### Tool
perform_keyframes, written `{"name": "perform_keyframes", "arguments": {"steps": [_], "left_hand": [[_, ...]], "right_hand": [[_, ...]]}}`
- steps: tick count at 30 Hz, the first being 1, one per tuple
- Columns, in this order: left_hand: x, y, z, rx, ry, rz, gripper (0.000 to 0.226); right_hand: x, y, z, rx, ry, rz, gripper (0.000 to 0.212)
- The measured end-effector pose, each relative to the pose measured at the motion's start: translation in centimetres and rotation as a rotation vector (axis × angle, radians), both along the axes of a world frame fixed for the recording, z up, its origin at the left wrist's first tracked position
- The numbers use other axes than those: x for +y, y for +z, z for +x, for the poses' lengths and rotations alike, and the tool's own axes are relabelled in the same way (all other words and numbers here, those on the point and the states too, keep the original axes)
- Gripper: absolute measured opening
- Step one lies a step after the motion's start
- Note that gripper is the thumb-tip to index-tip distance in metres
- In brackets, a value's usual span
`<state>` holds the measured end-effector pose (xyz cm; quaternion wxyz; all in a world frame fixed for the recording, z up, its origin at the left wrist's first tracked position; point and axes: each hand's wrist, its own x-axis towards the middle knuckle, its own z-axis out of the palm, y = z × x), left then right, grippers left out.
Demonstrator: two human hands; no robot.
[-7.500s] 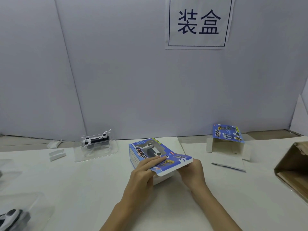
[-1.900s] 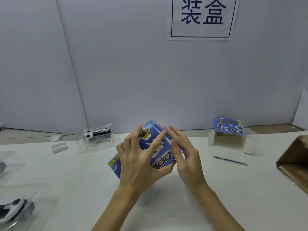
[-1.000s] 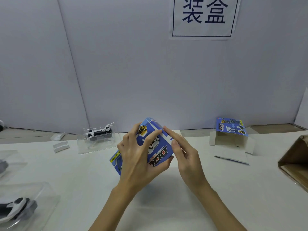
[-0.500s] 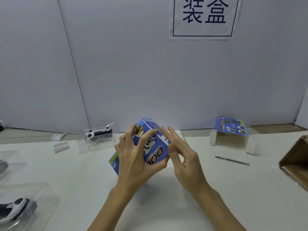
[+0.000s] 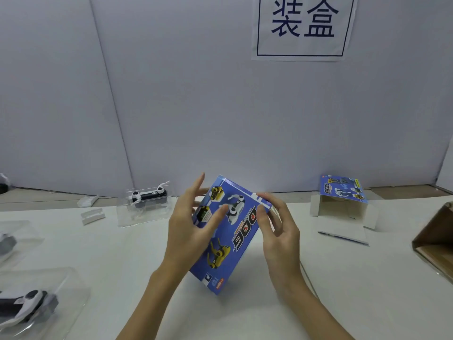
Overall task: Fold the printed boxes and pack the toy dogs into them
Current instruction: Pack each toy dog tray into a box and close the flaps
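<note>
A blue printed box (image 5: 226,238) with "DOG" lettering is held tilted above the white table, its large front face toward me and its lower corner near the tabletop. My left hand (image 5: 190,231) holds its left side, thumb across the front face and fingers behind. My right hand (image 5: 279,233) pinches the box's upper right corner. A black-and-white toy dog (image 5: 148,195) lies in a clear tray at the back left. Another toy dog (image 5: 23,304) lies in a clear tray at the lower left.
A second printed box (image 5: 343,208) stands open at the back right, a pen (image 5: 343,238) in front of it. A brown cardboard carton (image 5: 435,241) sits at the right edge. Small white plastic pieces (image 5: 92,215) lie at the back left. A grey panel wall closes the back.
The box has been turned in my hands, so its long front face now shows. My left fingers have spread, and my right hand has shifted to the upper right corner.
</note>
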<state>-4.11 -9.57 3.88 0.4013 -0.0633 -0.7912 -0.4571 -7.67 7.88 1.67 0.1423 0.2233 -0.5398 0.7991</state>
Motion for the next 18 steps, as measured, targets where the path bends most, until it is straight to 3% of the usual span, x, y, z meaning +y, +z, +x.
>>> {"name": "perform_keyframes", "arguments": {"steps": [5, 11, 14, 18], "left_hand": [[-1.2, 1.0, 0.1, -0.047, -0.059, 0.119, 0.054], [-0.2, 1.1, 1.0, -0.131, -0.424, 0.352, 0.037], [1.1, 0.8, 0.9, -0.061, -0.404, 0.419, 0.019], [1.4, 0.4, 0.7, -0.052, -0.384, 0.479, 0.012]], "right_hand": [[0.5, 0.8, 0.0, 0.049, 0.034, 0.055, 0.025], [0.5, 1.2, 1.0, 0.348, -0.039, 0.218, 0.03], [0.3, 0.9, 0.9, 0.351, -0.114, 0.198, 0.026], [0.1, 0.5, 0.5, 0.339, -0.149, 0.188, 0.024]]}}
